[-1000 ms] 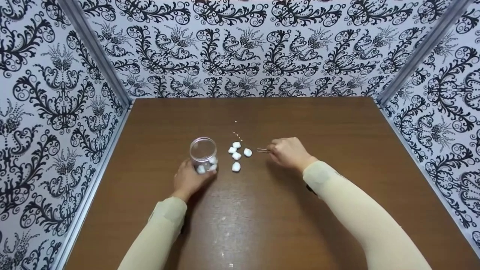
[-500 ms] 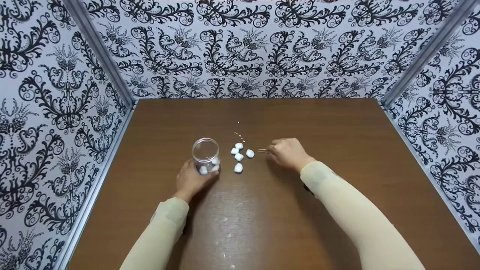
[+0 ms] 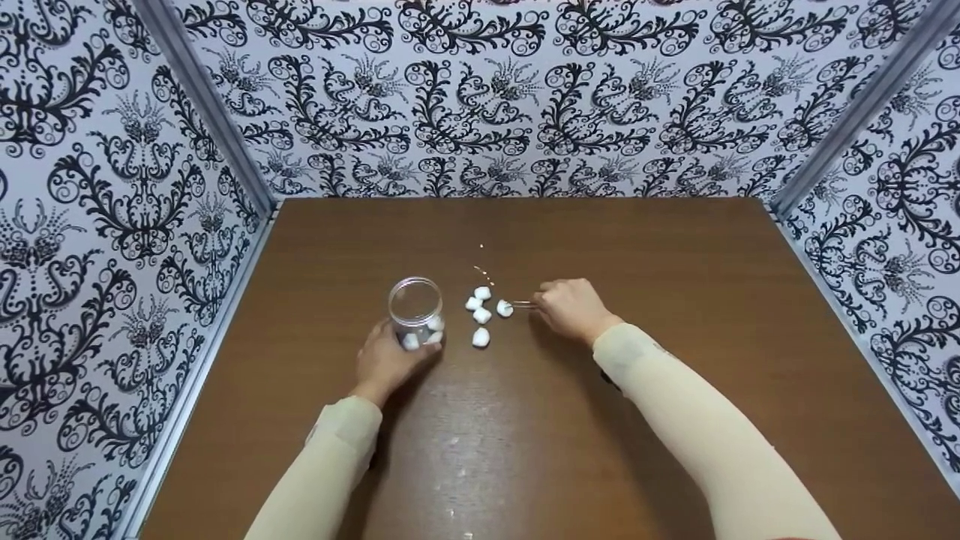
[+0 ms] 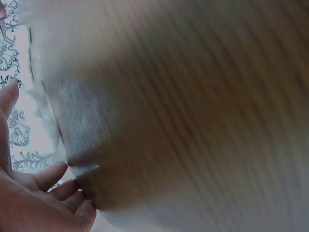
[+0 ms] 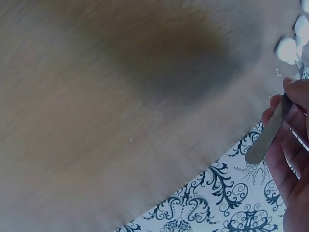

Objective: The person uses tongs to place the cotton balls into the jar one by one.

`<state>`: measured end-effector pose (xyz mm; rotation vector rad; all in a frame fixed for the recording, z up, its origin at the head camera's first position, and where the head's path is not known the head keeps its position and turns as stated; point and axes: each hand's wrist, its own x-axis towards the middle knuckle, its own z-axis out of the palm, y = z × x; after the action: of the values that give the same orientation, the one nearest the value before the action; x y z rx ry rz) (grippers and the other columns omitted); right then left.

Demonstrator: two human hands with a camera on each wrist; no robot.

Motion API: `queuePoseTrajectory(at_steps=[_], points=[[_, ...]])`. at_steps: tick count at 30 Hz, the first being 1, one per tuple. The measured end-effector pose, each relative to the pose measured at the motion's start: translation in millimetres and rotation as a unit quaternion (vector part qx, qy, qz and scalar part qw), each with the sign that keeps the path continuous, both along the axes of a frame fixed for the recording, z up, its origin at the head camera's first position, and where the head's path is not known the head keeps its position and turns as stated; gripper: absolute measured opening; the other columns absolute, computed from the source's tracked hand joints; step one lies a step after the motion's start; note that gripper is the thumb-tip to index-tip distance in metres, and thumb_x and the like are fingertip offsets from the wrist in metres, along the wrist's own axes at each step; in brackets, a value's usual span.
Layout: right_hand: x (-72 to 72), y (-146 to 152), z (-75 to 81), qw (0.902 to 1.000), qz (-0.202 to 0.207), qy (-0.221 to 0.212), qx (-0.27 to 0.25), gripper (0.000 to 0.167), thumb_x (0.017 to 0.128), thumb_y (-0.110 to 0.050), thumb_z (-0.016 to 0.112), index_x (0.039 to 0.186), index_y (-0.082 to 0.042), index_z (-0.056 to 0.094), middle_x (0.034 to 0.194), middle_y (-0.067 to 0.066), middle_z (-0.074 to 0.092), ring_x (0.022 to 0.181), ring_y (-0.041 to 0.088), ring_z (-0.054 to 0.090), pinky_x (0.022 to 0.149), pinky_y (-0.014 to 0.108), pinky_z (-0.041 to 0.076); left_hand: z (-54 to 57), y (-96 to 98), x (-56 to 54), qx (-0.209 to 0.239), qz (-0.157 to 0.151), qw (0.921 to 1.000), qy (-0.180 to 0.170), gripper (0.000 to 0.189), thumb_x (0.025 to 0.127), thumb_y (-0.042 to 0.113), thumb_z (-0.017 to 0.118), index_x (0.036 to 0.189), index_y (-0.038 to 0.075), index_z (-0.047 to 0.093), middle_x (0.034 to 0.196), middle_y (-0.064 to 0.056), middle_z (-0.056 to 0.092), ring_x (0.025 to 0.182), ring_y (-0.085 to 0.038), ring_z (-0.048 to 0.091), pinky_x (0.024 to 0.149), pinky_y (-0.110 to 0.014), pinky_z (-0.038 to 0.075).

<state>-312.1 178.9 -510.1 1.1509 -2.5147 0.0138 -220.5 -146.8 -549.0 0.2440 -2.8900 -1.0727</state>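
On the left of the head view, my left hand (image 3: 388, 363) grips a clear plastic jar (image 3: 415, 301) around its lower part. The jar stands upright and lidless with several cotton balls (image 3: 434, 323) low inside. My right hand (image 3: 574, 306) pinches metal tweezers (image 3: 522, 304) between thumb and fingers. Their tips are at the right side of a single cotton ball (image 3: 502, 308) on the table. In the right wrist view the broad handle end of the tweezers (image 5: 264, 144) sticks out past the fingers. The left wrist view catches the left fingers (image 4: 50, 176) at the jar's side.
Between the hands, several more cotton balls (image 3: 481, 316) form a loose cluster, with one cotton ball (image 3: 481, 337) nearer the front. Behind them lie small pale crumbs (image 3: 484, 274). The brown wooden table (image 3: 600, 232) is bounded by patterned walls (image 3: 495, 90) at back and sides.
The tweezers have moved left, from just short of the single cotton ball to touching its right side. The left hand and jar keep their place; the head view has shifted slightly.
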Motion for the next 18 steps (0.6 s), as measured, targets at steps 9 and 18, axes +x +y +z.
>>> queuePoseTrajectory(at_steps=[9,18], points=[[2.2,1.4,-0.2,0.9987,-0.031,-0.025,0.033,0.01,0.085,-0.019,0.079,0.081,-0.011,0.073,0.075,0.003,0.066,0.065,0.024,0.066,0.057,0.043,0.053,2.3,1.1,0.5,0.004,0.0,1.0,0.006,0.087,0.073,0.056,0.082,0.138,0.005,0.054,0.138,-0.015,0.055,0.124,-0.035,0.052,0.1,-0.055,0.038],[0.0,-0.5,-3.8,0.9988,-0.028,-0.011,0.037,0.011,0.086,-0.018,0.075,0.079,-0.011,0.073,0.074,0.002,0.065,0.062,0.024,0.065,0.054,0.043,0.052,-0.5,0.0,-0.2,0.006,0.007,1.0,0.004,0.088,0.072,0.057,0.082,0.137,0.005,0.055,0.136,-0.014,0.056,0.122,-0.036,0.053,0.101,-0.055,0.037]])
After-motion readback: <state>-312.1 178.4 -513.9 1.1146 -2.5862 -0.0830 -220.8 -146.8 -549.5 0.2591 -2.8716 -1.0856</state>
